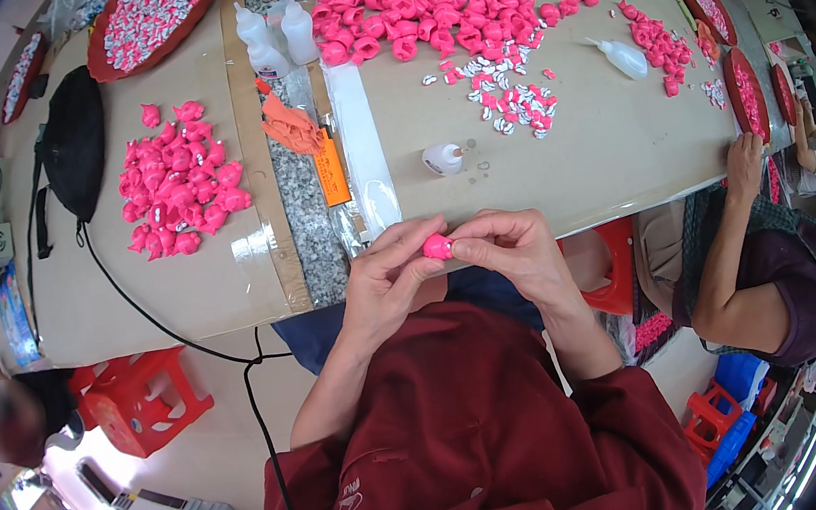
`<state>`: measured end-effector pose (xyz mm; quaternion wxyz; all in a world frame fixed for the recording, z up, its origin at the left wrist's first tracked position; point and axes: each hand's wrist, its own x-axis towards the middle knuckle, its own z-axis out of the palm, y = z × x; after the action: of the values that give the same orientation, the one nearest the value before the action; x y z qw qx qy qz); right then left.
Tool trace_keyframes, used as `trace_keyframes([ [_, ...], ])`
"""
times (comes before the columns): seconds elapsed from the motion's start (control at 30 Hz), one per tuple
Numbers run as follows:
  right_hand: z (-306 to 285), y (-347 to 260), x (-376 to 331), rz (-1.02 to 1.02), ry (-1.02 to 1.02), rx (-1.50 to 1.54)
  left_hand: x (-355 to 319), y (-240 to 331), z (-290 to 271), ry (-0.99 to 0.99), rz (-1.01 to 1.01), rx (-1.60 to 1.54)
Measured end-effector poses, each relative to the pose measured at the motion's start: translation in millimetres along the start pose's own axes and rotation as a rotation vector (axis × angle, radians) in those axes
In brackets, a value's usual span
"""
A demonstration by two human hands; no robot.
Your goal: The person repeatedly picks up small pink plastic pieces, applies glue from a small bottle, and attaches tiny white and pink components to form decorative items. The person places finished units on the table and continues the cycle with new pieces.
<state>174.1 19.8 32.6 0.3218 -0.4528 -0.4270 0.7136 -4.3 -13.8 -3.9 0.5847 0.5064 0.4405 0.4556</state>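
Observation:
Between the fingertips of both my hands sits a small pink plastic piece (437, 247), held just past the table's near edge. My left hand (391, 267) pinches it from the left with thumb and forefinger. From the other side my right hand (508, 249) closes thumb and forefinger against its right end; whether those fingers also hold a smaller part is too small to tell. A squat glue bottle (441, 159) lies tipped on the table just beyond my hands. Farther off are a heap of small white-and-pink pieces (516, 102) and a large pile of hollow pink pieces (420, 7).
Left of the granite strip (313, 236) lies a pile of pink pieces (184, 190). An orange box (331, 168), orange cloth (291, 125) and white squeeze bottles (298, 32) stand along the strip. A black cable (160, 327) hangs at left. A co-worker's arm (727, 229) reaches in at right.

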Motion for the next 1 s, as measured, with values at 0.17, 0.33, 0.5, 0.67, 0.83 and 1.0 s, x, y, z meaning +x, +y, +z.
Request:
trace_keyframes([
  [0.17, -0.1, -3.0, -0.5, 0.044, 0.001, -0.011, 0.1, 1.5, -0.7, -0.018, 0.02, 0.066],
  [0.33, -2.1, 0.5, 0.2, 0.046, -0.009, -0.018, 0.2, 1.3, -1.5, -0.032, 0.024, 0.08],
  [0.5, -4.0, 6.2, 0.6, 0.023, -0.013, -0.039, -0.5, -1.1, -0.9, -0.028, 0.05, 0.099],
  [0.67, -5.1, 8.6, 0.2, 0.007, -0.01, -0.064, -2.6, 1.7, 4.1, 0.008, 0.059, 0.122],
  [0.83, -5.0, 9.0, 1.4, 0.008, -0.009, -0.036, -2.6, 1.8, 5.9, 0.024, 0.06, 0.166],
  [1.0, -8.3, 9.0, 4.6, 0.056, -0.039, 0.043, -2.7, -0.7, 5.2, 0.024, -0.046, -0.072],
])
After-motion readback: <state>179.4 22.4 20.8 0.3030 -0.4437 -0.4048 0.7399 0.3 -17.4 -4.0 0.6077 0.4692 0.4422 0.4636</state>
